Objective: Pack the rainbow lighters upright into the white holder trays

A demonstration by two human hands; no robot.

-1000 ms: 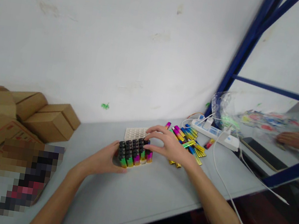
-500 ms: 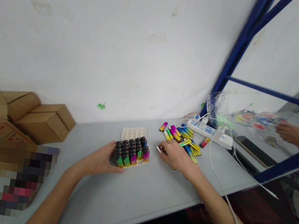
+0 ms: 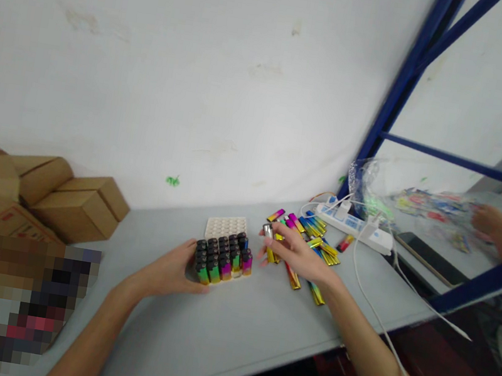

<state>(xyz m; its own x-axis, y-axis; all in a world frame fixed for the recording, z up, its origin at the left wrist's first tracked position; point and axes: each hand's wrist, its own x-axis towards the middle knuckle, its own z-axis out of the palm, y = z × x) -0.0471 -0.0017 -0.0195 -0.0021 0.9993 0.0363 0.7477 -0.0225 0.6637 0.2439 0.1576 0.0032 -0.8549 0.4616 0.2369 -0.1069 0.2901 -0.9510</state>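
Observation:
A white tray point(image 3: 227, 225) on the grey table point(image 3: 230, 318) holds several upright rainbow-coloured lighters point(image 3: 223, 257) with black tops in its near rows; its far rows are bare. My left hand point(image 3: 170, 270) rests against the tray's near left side. Just right of the tray, my right hand point(image 3: 298, 256) is lifted off the table and pinches one lighter point(image 3: 268, 241) by its silver top end. A loose pile of lighters point(image 3: 314, 239) lies flat behind and under that hand.
Cardboard boxes point(image 3: 63, 196) stand at the left against the white wall. A white power strip point(image 3: 354, 224) with cables lies at the right, beside a blue rack post point(image 3: 405, 85). Another person's hands point(image 3: 496, 222) work at the neighbouring table by a plastic bag.
My right hand left the tray, dropped to the loose pile on the table, then rose with one lighter pinched in its fingers. My left hand stayed on the tray.

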